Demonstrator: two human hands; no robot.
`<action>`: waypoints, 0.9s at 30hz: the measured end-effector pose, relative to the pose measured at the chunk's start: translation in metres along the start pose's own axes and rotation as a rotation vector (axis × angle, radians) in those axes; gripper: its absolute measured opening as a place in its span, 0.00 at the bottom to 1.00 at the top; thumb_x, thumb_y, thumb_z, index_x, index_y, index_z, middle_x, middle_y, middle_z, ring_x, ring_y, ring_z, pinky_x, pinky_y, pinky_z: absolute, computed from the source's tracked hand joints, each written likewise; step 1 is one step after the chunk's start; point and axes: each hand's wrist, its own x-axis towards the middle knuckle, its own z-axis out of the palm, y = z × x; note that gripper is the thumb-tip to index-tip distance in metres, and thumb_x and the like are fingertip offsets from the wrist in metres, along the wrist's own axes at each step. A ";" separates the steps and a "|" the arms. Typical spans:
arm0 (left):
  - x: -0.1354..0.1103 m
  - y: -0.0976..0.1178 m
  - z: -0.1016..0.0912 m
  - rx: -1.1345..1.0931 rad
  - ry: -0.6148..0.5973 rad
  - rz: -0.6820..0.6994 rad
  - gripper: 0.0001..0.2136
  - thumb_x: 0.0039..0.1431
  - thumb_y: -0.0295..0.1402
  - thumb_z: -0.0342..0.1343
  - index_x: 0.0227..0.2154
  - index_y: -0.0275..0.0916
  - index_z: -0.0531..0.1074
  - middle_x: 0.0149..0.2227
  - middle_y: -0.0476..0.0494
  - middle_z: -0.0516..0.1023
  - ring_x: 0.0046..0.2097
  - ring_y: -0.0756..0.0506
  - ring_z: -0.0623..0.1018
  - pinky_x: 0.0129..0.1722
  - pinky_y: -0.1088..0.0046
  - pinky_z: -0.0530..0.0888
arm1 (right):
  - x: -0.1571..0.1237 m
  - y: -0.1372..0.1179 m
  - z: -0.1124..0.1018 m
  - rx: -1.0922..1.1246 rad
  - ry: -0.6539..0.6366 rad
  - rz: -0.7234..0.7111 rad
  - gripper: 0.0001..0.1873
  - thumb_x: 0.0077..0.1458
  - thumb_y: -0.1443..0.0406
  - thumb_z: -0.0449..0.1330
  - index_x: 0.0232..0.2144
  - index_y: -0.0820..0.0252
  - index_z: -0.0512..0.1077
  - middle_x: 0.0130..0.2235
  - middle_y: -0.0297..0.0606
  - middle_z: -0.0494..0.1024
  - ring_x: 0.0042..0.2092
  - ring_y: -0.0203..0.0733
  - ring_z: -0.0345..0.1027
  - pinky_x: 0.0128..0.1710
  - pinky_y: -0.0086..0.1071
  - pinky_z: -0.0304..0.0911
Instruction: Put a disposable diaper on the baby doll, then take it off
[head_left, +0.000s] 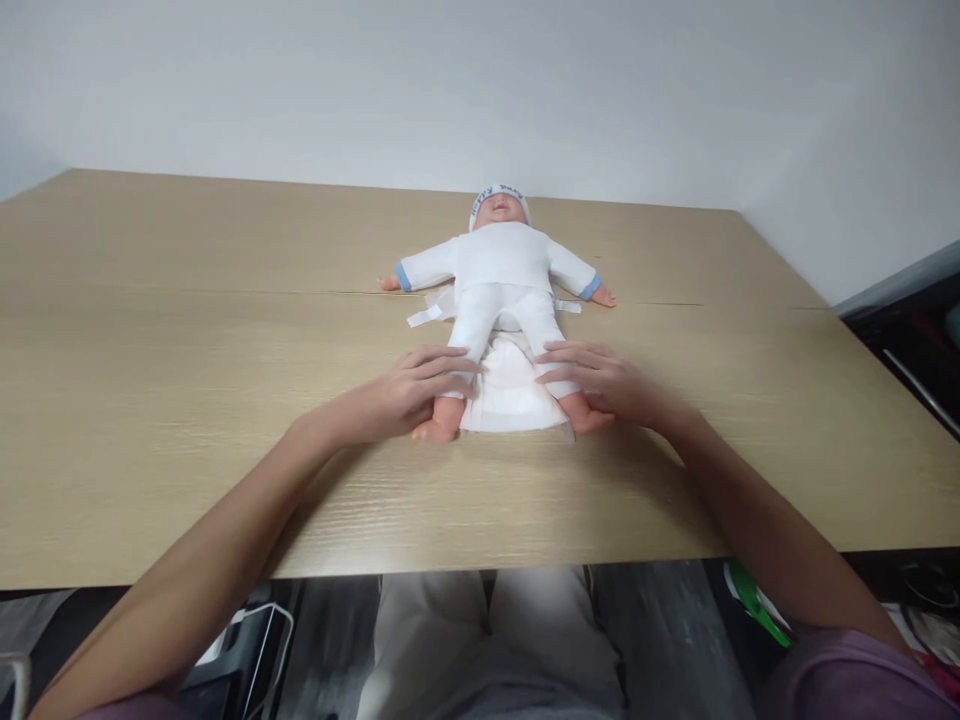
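Observation:
A baby doll (504,255) lies on its back on the table, arms spread and legs parted towards me. It wears a white outfit with blue cuffs and a white cap (480,205) with blue lettering. My left hand (409,395) has its fingers curved over the lower leg at the left, just above the bare foot. Across the other lower leg, my right hand (600,378) holds in the same way. Between and beneath the legs lies an unfolded white diaper (512,390). Its tabs (427,315) stick out on both sides of the doll's hips.
The light wooden table (187,400) has a seam running across it and meets a pale wall (375,90) at the back. Dark shelving (907,330) stands at the right. Below the front edge are my legs (427,640) and a green object (754,600).

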 end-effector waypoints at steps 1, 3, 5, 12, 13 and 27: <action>0.000 0.001 -0.001 0.001 -0.010 -0.006 0.19 0.77 0.28 0.53 0.64 0.49 0.78 0.73 0.41 0.74 0.78 0.34 0.66 0.76 0.41 0.70 | 0.000 0.001 0.000 0.023 0.003 0.008 0.27 0.68 0.74 0.53 0.57 0.44 0.82 0.68 0.32 0.80 0.74 0.50 0.69 0.75 0.58 0.66; 0.000 0.002 -0.002 -0.008 -0.028 -0.020 0.19 0.78 0.30 0.52 0.65 0.49 0.76 0.74 0.41 0.73 0.79 0.34 0.64 0.76 0.42 0.70 | -0.001 0.003 -0.002 0.083 -0.004 0.021 0.26 0.68 0.73 0.53 0.57 0.44 0.82 0.69 0.32 0.80 0.74 0.50 0.69 0.76 0.57 0.65; 0.000 0.004 -0.002 -0.035 -0.030 -0.040 0.19 0.79 0.30 0.51 0.66 0.48 0.75 0.73 0.40 0.74 0.79 0.33 0.64 0.75 0.42 0.69 | -0.003 0.006 -0.003 0.152 -0.022 0.030 0.26 0.69 0.72 0.54 0.57 0.44 0.82 0.70 0.31 0.79 0.75 0.49 0.67 0.77 0.57 0.65; 0.009 0.022 0.006 -0.017 0.035 -0.140 0.19 0.81 0.38 0.45 0.66 0.45 0.73 0.65 0.39 0.77 0.71 0.32 0.69 0.74 0.44 0.65 | -0.002 -0.003 -0.005 0.197 -0.004 0.064 0.22 0.74 0.66 0.54 0.63 0.46 0.78 0.67 0.38 0.80 0.76 0.52 0.67 0.76 0.59 0.65; 0.011 0.024 0.009 0.000 0.044 -0.157 0.19 0.81 0.43 0.48 0.66 0.45 0.73 0.64 0.38 0.78 0.69 0.32 0.70 0.73 0.44 0.65 | 0.000 -0.008 -0.005 0.171 0.001 0.075 0.21 0.74 0.63 0.56 0.64 0.47 0.77 0.67 0.40 0.81 0.76 0.55 0.67 0.75 0.59 0.66; 0.029 0.039 0.027 0.334 0.045 -0.283 0.11 0.70 0.36 0.57 0.50 0.41 0.76 0.57 0.33 0.77 0.57 0.29 0.71 0.61 0.45 0.70 | 0.007 -0.057 0.028 -0.298 0.078 0.147 0.27 0.67 0.71 0.61 0.66 0.56 0.74 0.65 0.54 0.80 0.72 0.64 0.69 0.66 0.60 0.71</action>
